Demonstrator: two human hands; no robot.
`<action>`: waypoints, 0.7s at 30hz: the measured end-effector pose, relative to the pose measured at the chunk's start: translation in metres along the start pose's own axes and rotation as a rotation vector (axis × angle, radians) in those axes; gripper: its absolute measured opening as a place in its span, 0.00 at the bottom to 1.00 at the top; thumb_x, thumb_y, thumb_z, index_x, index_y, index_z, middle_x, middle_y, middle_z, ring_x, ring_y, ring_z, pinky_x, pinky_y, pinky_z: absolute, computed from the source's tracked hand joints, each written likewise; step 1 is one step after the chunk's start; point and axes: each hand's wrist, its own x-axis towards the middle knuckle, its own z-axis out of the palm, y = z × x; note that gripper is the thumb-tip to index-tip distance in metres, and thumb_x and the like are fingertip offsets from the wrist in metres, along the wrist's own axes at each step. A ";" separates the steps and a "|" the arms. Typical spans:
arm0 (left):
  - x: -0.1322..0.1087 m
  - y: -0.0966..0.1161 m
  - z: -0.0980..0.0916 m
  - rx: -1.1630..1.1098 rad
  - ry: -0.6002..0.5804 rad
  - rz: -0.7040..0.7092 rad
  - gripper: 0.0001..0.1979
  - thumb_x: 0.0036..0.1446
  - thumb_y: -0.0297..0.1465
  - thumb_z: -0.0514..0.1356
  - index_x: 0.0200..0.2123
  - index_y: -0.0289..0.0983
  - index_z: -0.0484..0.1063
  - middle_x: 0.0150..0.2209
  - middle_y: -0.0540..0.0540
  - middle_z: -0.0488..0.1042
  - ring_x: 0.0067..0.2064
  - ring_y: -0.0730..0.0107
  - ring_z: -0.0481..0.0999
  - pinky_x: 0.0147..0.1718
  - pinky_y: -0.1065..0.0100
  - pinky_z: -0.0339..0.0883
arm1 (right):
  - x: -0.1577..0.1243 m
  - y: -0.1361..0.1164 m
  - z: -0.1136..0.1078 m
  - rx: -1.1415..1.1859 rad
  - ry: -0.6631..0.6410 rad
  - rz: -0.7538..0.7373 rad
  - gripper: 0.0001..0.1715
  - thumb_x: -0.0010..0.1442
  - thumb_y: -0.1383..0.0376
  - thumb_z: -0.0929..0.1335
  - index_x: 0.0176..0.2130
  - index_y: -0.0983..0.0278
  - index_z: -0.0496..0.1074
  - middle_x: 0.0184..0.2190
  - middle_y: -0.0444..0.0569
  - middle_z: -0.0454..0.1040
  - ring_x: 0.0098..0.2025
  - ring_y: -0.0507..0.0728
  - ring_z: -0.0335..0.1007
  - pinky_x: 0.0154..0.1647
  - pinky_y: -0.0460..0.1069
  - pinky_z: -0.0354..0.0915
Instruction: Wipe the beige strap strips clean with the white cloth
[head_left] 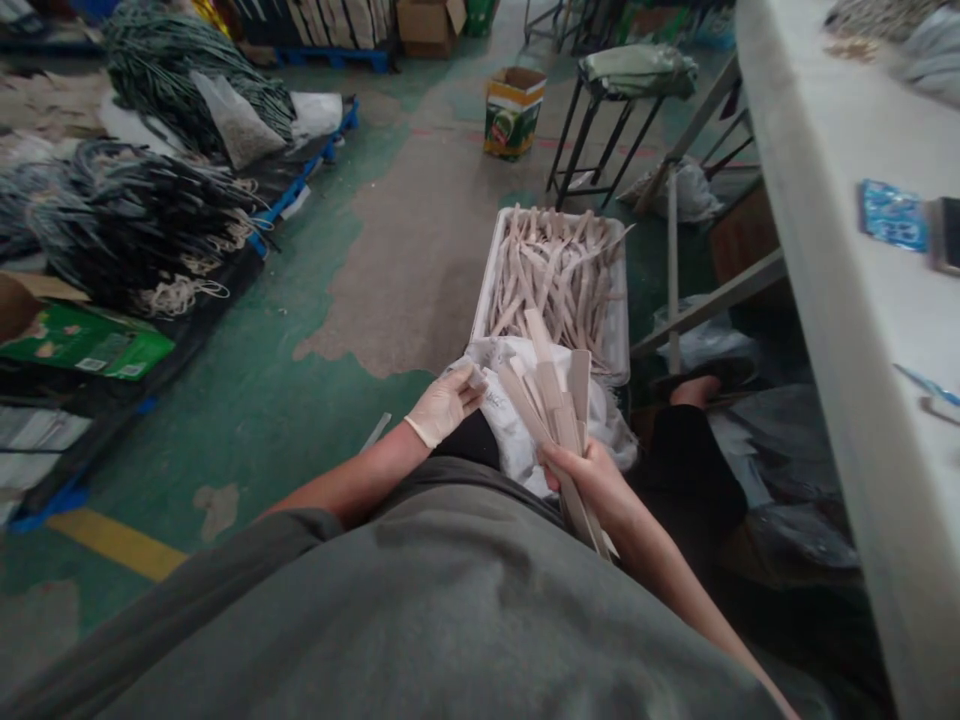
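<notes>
My right hand [592, 480] is closed round a fanned bundle of flat beige strips [551, 400], held upright over my lap. My left hand [444, 405], in a pale glove, pinches the edge of a white cloth sack [517, 440] that lies across my knees. Just beyond the sack stands a white plastic crate [485, 275] filled with several more of the same strips. My grey shirt fills the bottom of the view.
A long white table [840, 330] runs down the right side, with a blue packet [892, 215] on it. A black stool [600, 120] and a green-and-yellow carton [514, 110] stand behind the crate. Bundles of dark cords [135, 220] lie on pallets at the left.
</notes>
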 end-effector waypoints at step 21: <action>0.002 -0.006 -0.010 -0.005 -0.091 0.012 0.15 0.54 0.36 0.71 0.42 0.38 0.74 0.41 0.46 0.80 0.39 0.68 0.79 0.44 0.67 0.71 | 0.029 -0.002 0.023 -0.014 -0.073 0.164 0.20 0.45 0.49 0.73 0.24 0.63 0.71 0.14 0.44 0.67 0.16 0.50 0.59 0.19 0.47 0.54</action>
